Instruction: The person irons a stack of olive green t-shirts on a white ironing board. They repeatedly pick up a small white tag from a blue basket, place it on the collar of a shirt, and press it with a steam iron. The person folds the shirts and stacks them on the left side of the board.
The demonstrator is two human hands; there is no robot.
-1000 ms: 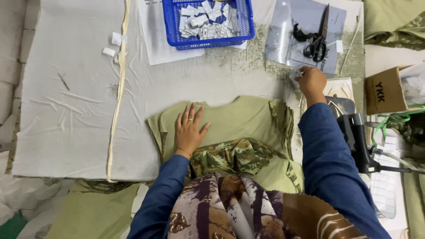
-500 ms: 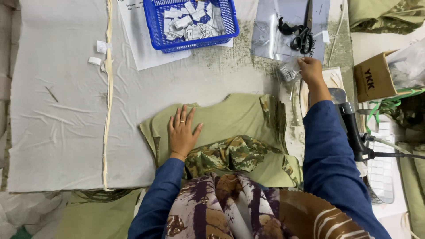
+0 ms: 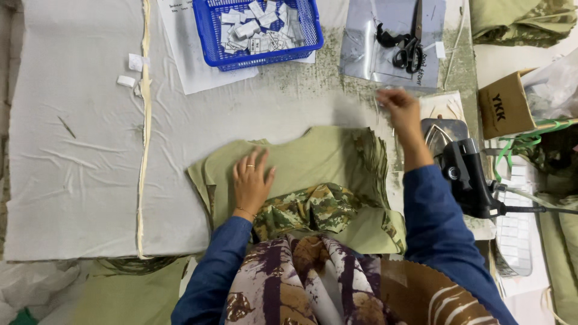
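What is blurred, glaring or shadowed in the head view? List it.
Head view: the right hand is motion-blurred, and whatever it pinches is too smeared to identify; the left hand on the olive fabric is sharp; the clear plastic sheet under the scissors shows pale glare; lighting is even, shadows soft.

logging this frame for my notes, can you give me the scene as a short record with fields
left hand: left hand flat on the olive cloth, fingers spread
right hand: right hand raised over the table near the cloth's far right corner; whether it pinches anything cannot be told
cloth: stacked olive pieces, a camouflage piece bunched on top
beyond: blue basket of small white tags, black scissors on a clear sheet
right side: iron, cardboard box
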